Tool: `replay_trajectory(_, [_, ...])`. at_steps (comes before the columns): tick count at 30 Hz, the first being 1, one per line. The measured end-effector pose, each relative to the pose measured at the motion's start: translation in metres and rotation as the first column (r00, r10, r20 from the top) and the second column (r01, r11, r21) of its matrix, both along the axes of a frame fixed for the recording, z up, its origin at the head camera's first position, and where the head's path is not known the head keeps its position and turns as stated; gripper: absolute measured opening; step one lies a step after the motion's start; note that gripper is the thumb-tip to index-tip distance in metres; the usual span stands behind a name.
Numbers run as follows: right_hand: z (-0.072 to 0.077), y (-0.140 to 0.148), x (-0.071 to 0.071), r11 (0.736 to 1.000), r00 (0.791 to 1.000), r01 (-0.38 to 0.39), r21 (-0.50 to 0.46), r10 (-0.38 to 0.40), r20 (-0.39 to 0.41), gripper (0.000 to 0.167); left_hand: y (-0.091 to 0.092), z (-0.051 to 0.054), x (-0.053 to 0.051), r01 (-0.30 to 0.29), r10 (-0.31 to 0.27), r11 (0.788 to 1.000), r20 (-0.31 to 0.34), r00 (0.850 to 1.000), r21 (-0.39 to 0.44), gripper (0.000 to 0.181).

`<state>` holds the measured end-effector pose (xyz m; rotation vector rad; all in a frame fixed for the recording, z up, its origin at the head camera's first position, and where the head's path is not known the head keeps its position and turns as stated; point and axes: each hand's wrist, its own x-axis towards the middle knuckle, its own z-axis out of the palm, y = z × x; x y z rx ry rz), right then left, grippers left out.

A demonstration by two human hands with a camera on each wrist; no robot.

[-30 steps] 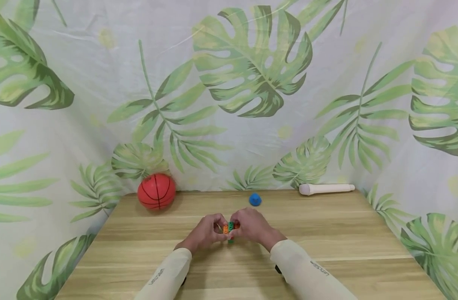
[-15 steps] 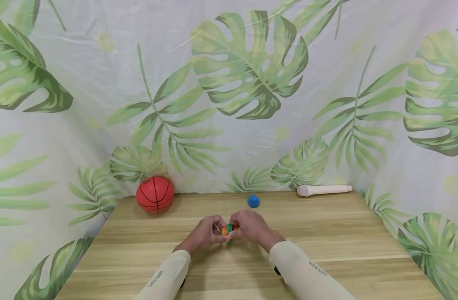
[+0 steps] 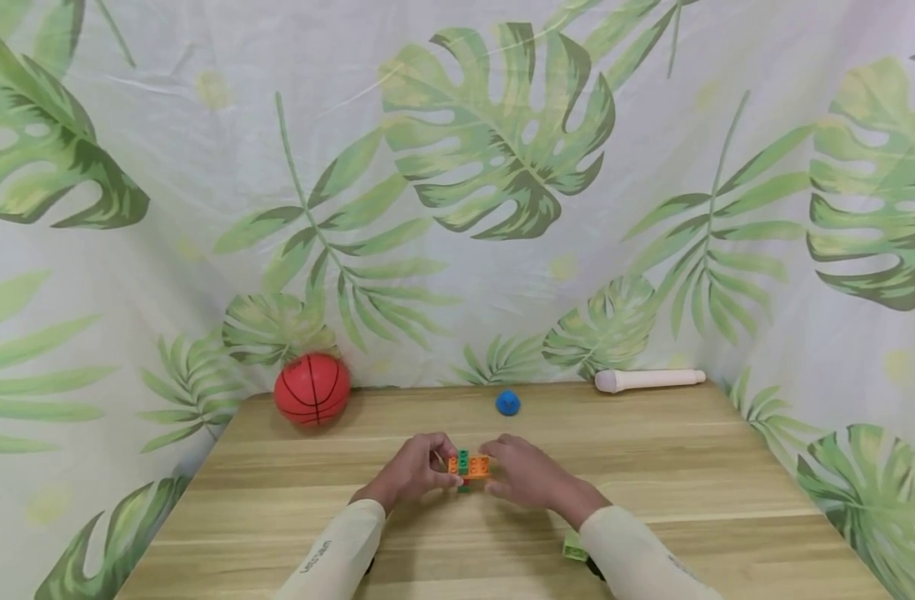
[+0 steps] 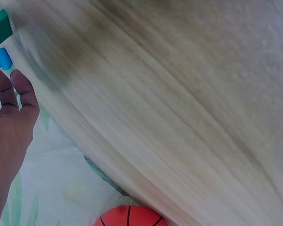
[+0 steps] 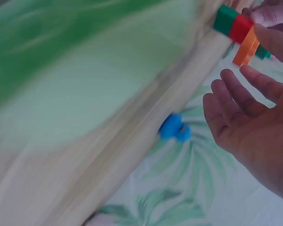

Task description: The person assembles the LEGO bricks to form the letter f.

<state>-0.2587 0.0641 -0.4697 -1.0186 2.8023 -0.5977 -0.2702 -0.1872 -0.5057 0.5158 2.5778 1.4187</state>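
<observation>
Near the middle of the wooden table [image 3: 697, 467], my left hand [image 3: 412, 471] pinches the left end of a small stack of toy building bricks. An orange brick [image 3: 478, 466] lies crosswise in it, with a green brick [image 3: 463, 458] on top. Below come a red brick [image 5: 241, 28] and another green brick [image 5: 225, 20], clearest in the right wrist view. My right hand [image 3: 528, 472] is at the stack's right end, fingers extended and holding nothing; whether a fingertip touches the orange brick is unclear. By the right sleeve sits a light green brick [image 3: 573, 547], partly covered.
At the back left of the table stands a red mini basketball [image 3: 312, 389]. A blue rounded toy [image 3: 507, 403] sits behind the hands. Towards the back right lies a white microphone-shaped stick [image 3: 652, 380]. A leaf-print cloth [image 3: 502, 292] hangs behind the table.
My right hand has let go of the brick stack and drawn back to the right, uncovering the orange brick. The light green brick has come into view by the right sleeve. My left hand keeps its grip.
</observation>
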Motion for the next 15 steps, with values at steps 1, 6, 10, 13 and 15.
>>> replay_trajectory(1, [0.0,0.009,0.003,1.0,1.0,0.005,0.0,-0.005,0.011,0.051,0.0,0.0,0.0,-0.001,0.001,1.0,0.003,1.0,0.0,0.026])
replay_trajectory(6, [0.0,0.063,0.018,0.998,0.994,-0.022,-0.058,0.028,0.11,0.036,0.001,-0.002,0.0,-0.009,0.009,1.0,0.001,1.0,-0.007,0.029])
replay_trajectory(10, [0.0,0.101,0.033,0.989,0.946,-0.064,-0.135,0.103,0.306,0.031,0.002,-0.001,0.0,-0.012,0.012,1.0,0.003,1.0,-0.014,0.03])
replay_trajectory(13, [-0.004,0.12,0.044,0.984,0.905,-0.061,-0.165,0.124,0.407,0.038,0.002,0.0,0.001,-0.011,0.011,1.0,0.002,1.0,-0.01,0.03])
replay_trajectory(15, [-0.008,0.128,0.049,0.985,0.906,-0.061,-0.163,0.124,0.404,0.041,0.002,0.0,0.0,-0.011,0.011,1.0,0.001,1.0,-0.008,0.03])
